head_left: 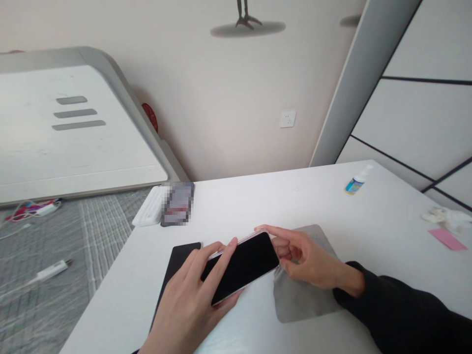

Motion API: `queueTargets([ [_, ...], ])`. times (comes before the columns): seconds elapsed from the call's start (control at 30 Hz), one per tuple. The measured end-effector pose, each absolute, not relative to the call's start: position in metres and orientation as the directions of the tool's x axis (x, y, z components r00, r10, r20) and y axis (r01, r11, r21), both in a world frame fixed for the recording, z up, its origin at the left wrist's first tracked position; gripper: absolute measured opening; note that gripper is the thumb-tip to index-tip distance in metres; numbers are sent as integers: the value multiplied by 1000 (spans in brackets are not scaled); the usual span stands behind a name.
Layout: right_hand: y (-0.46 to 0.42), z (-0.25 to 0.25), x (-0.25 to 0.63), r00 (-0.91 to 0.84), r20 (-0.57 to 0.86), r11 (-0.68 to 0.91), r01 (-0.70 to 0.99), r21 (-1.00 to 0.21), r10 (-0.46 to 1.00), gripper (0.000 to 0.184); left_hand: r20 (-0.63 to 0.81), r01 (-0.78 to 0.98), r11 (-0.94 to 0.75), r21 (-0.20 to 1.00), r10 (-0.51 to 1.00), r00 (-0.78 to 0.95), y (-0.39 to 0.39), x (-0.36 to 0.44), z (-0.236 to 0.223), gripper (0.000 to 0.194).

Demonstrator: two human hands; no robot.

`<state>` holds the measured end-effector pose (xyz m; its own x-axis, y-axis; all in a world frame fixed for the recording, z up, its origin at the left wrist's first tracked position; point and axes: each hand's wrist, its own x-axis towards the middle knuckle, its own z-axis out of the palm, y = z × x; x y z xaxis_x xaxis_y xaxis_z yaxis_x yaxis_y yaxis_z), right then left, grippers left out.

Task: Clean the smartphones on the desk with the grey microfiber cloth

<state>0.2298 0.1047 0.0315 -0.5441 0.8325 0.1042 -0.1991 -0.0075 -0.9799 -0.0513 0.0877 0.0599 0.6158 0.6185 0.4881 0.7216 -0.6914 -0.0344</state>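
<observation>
Gripping the phone [249,265] around 1 end with the left hand [190,290] and pinching the other with the right hand [311,259], probably just to keep it steady tbh.

1. This looks like a home, most likely a bedroom.
2. On the far left stands a white headboard [73,157] in a grey frame, with three grey slots; grey patterned bedding [105,236] spreads in front of it.
3. A white cable [53,270] lies loosely on the bedding.
4. The pale far wall [214,103] carries a decorative print of bird legs [245,14] and a power socket [288,118].
5. On the right, white panels [424,118] divided by black strips resemble wardrobe doors.
6. A plain white table [250,201] stands close beside the bedding.
</observation>
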Motion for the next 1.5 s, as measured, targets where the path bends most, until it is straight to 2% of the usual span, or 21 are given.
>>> queueTargets([
  [0.37,103,23,229,-580,144,12,-226,-974,802,70,471,720,-694,-14,630,617,91,-54,61,67],
  [0.53,99,29,227,-539,224,101,-248,-964,812,60,372,690,-697,194,703,606,87,-52,66,89],
  [0.7,98,39,228,-578,245,167,-185,-968,779,74,297,705,-642,300,765,571,85,-53,73,109],
  [0.83,100,40,224,-588,242,139,-214,-967,772,77,335,640,-643,420,765,549,85,-53,75,100],
  [0.97,100,37,222,-563,202,89,-222,-971,801,78,417,609,-628,485,778,470,85,-55,68,87],
  [1.03,100,35,223,-542,184,81,-209,-975,820,78,437,595,-586,551,809,392,83,-58,64,77],
  [1.1,103,34,226,-515,165,82,-180,-980,841,74,421,547,-503,669,863,279,79,-61,62,70],
  [1.2,114,32,236,-454,147,112,-103,-988,879,62,422,438,-426,792,900,111,72,-65,67,70],
  [1.3,134,28,253,-347,137,145,-2,-989,928,58,500,502,-467,728,862,76,65,-69,70,68],
  [1.4,156,18,271,-251,124,156,112,-981,960,53,533,655,-564,503,799,279,64,-68,67,71],
  [1.5,171,7,284,-167,149,190,266,-945,975,49,454,711,-633,308,754,475,65,-58,60,76],
])
